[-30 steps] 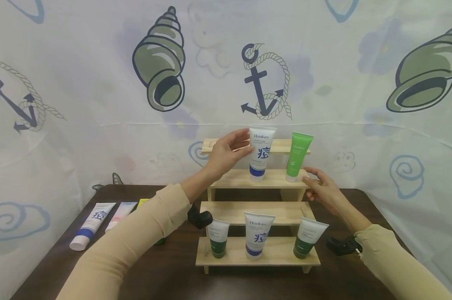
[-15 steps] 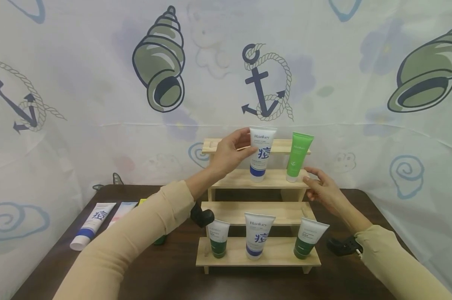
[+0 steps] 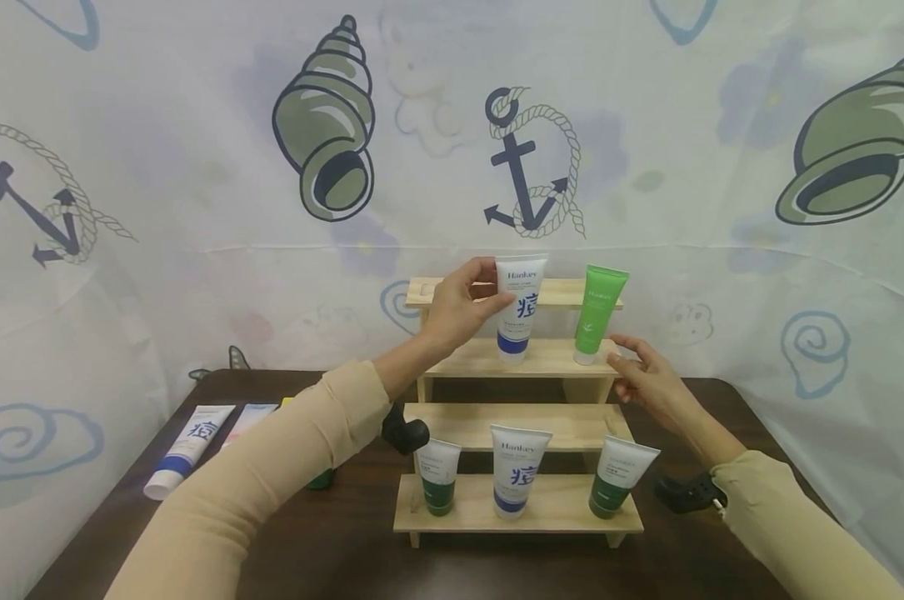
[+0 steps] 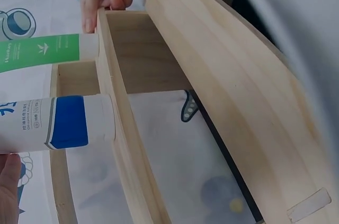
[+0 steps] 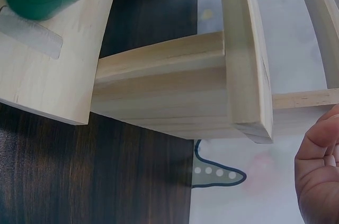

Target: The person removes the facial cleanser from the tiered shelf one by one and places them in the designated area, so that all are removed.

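My left hand [image 3: 459, 307] pinches the white tube with the blue band [image 3: 521, 310], which stands upright on the upper middle shelf [image 3: 545, 358] of a wooden rack. To its right on that shelf is a green tube [image 3: 598, 315]. The fingers of my right hand [image 3: 654, 387] touch the right end of this shelf, thumb and fingers bent round its edge. In the left wrist view, the white tube [image 4: 69, 123] has its cap against the shelf board [image 4: 124, 134], beside the green tube [image 4: 42, 52]. The right wrist view shows part of my right hand [image 5: 320, 168] at the edge.
On the lowest shelf [image 3: 466, 521] stand a white-green tube [image 3: 438, 479], a white-blue tube [image 3: 519, 471] and another white-green tube [image 3: 620, 477]. Several tubes, one of them white and blue [image 3: 189, 450], lie on the dark table [image 3: 332, 550] at left. A patterned cloth [image 3: 437, 200] hangs behind.
The white tube in my left hand has shifted slightly left and its top a little down. My left hand has moved slightly right since the earliest frame. My right hand stays at the shelf end.
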### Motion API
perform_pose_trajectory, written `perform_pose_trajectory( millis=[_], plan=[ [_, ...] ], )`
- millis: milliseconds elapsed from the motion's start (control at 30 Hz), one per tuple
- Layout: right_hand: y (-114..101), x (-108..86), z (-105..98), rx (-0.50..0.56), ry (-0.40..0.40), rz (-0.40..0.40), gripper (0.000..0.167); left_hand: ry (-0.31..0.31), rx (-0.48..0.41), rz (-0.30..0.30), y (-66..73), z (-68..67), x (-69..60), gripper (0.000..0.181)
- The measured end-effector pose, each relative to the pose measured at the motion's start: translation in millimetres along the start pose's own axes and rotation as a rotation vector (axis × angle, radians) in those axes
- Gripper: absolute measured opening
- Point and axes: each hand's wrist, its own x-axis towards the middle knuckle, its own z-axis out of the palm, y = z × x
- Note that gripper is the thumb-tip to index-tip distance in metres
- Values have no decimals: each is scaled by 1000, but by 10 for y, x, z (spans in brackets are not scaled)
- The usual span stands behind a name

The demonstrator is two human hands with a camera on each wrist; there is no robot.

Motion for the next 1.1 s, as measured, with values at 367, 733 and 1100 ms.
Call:
perform_pose_trajectory(
  millis=[367,733,1100],
  plan=[
    [-12,16,-19,-10,-10,8,69,36,-7,34,76,-131,-43,31],
    [-15,55,-44,4,-15,-3,69,63,-64,23,180,-573,-235,38],
    [-18,69,-61,11,-36,-6,69,13,57,-173,-86,-1201,-734,46]
  ],
)
